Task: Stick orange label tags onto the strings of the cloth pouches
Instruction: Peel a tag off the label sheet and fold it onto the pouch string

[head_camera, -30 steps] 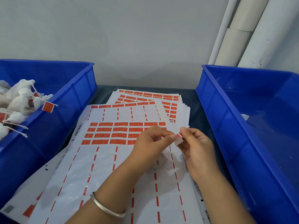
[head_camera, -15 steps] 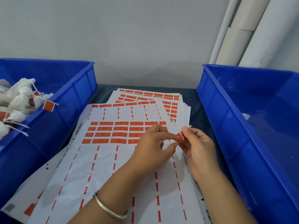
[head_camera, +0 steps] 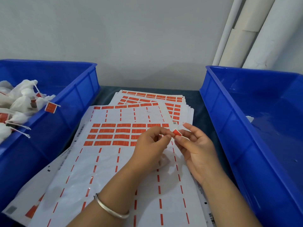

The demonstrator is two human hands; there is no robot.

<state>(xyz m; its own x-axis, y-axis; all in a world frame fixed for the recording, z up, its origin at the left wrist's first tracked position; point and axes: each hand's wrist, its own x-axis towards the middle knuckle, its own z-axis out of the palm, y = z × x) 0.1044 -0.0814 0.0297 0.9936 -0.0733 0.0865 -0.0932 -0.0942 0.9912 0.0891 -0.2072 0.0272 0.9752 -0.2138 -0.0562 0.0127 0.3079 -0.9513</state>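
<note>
Both grips pinch orange label tag (head_camera: 176,132) | between fingertips, above sheets (head_camera: 114,161)

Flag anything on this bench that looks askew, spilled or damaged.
Nothing looks damaged or spilled. The label sheets lie fanned and skewed rather than squared up. One tagged string hangs over the left bin rim. Both hands, left hand and right hand, pinch an orange tag.
</note>
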